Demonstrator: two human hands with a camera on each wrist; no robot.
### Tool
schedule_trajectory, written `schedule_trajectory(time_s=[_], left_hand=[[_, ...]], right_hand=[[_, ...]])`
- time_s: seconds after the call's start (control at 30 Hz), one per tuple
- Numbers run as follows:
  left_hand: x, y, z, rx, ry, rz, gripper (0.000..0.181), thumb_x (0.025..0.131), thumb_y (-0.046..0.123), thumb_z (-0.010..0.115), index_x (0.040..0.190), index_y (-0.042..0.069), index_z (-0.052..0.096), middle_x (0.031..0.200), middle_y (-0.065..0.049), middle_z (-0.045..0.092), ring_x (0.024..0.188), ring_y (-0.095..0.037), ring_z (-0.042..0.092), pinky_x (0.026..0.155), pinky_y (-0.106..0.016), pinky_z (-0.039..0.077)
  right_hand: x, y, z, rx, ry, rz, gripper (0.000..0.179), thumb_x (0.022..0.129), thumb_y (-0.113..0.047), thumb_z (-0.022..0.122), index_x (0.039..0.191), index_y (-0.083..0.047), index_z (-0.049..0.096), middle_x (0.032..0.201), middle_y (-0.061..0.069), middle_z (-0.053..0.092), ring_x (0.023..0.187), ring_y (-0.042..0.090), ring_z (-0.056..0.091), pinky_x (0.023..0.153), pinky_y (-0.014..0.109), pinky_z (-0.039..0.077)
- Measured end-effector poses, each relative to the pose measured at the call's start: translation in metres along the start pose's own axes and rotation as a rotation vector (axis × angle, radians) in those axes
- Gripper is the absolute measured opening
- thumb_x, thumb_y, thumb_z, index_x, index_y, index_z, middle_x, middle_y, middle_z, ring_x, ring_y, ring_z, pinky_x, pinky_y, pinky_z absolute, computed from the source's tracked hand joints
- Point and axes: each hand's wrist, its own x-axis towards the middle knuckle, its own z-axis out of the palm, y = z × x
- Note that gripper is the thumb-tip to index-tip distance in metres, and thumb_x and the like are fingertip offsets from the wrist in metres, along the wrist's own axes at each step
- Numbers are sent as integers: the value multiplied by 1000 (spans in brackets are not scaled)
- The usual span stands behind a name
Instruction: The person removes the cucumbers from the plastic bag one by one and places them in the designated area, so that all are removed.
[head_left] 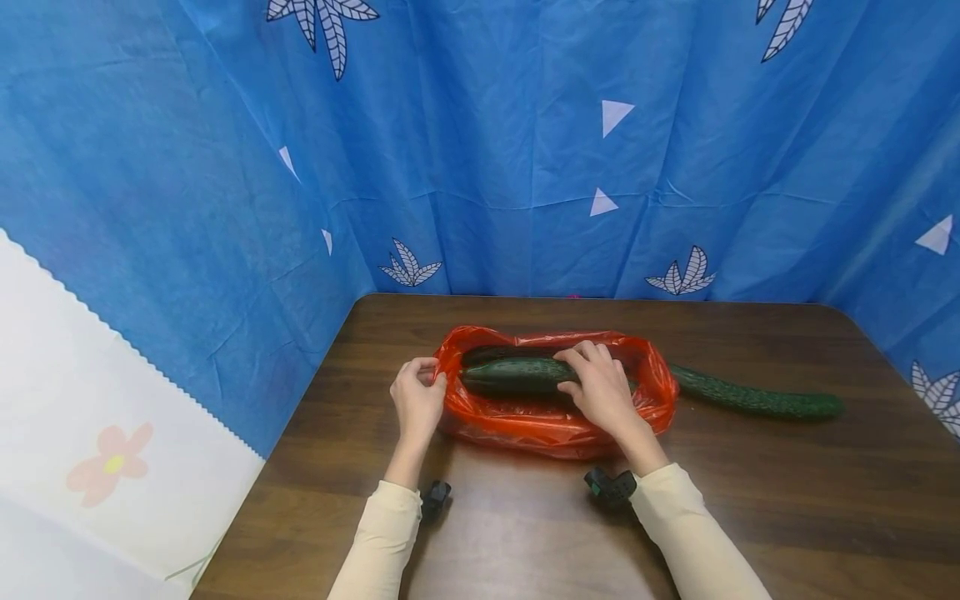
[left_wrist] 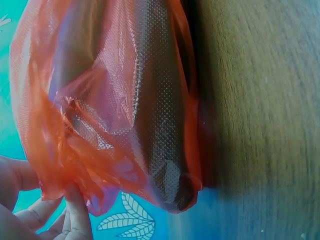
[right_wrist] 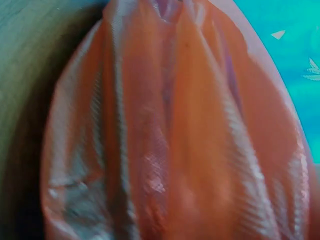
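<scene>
A red plastic bag (head_left: 525,433) lies open at the top on the table. Inside it rests a thick dark green cucumber (head_left: 513,377), and behind that a second dark one (head_left: 480,355) partly shows. My left hand (head_left: 417,396) pinches the bag's left rim between thumb and fingers; the left wrist view shows those fingers (left_wrist: 77,212) on the crumpled film. Reaching into the bag from the right, my right hand (head_left: 600,390) grips the front cucumber near its right part. The right wrist view is filled by the bag's side (right_wrist: 165,125), and the hand is mostly hidden there.
A long, slightly curved cucumber (head_left: 765,400) lies on the table right of the bag, its left end behind the bag. The brown wooden table (head_left: 517,533) meets a blue curtain (head_left: 487,167) at the back. Pale cloth (head_left: 90,375) hangs at the left.
</scene>
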Motion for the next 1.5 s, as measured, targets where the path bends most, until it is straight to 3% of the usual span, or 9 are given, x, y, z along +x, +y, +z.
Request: schedule_trajectory(time_s=[0.13, 0.7, 0.9, 1.23, 1.5], left_hand=[[0, 1, 0, 0, -3, 1, 18, 85, 3, 69, 103, 4, 71, 103, -15, 66, 94, -31, 60, 84, -48, 53], [-1, -2, 2, 17, 11, 9, 17, 84, 3, 69, 101, 1, 70, 102, -16, 67, 93, -31, 61, 85, -50, 53], [0, -3, 2, 13, 17, 26, 18, 83, 3, 69, 100, 1, 71, 100, -17, 67, 95, -33, 59, 90, -52, 45], [-2, -2, 2, -11, -4, 24, 17, 84, 3, 69, 101, 3, 71, 100, -15, 67, 92, -31, 60, 87, -48, 50], [-2, -1, 0, -25, -19, 16, 18, 85, 4, 68, 103, 4, 71, 103, -15, 66, 96, -31, 58, 87, -49, 50]], right_hand=[[2, -1, -5, 17, 39, 6, 43, 80, -17, 80, 121, -15, 65, 110, 8, 58, 101, 29, 49, 78, 42, 41], [17, -25, -13, 19, 119, -159, 41, 80, -17, 80, 119, -15, 65, 109, 8, 59, 98, 27, 50, 73, 39, 40], [26, -34, -25, 29, 134, -200, 39, 81, -17, 78, 119, -15, 65, 110, 8, 58, 97, 28, 50, 72, 39, 40], [37, -47, -51, 17, 180, -253, 39, 81, -16, 78, 117, -14, 65, 108, 9, 57, 91, 27, 47, 67, 37, 34], [36, -37, -80, -42, 217, -268, 38, 82, -13, 77, 118, -11, 65, 107, 11, 56, 90, 28, 45, 69, 40, 33]])
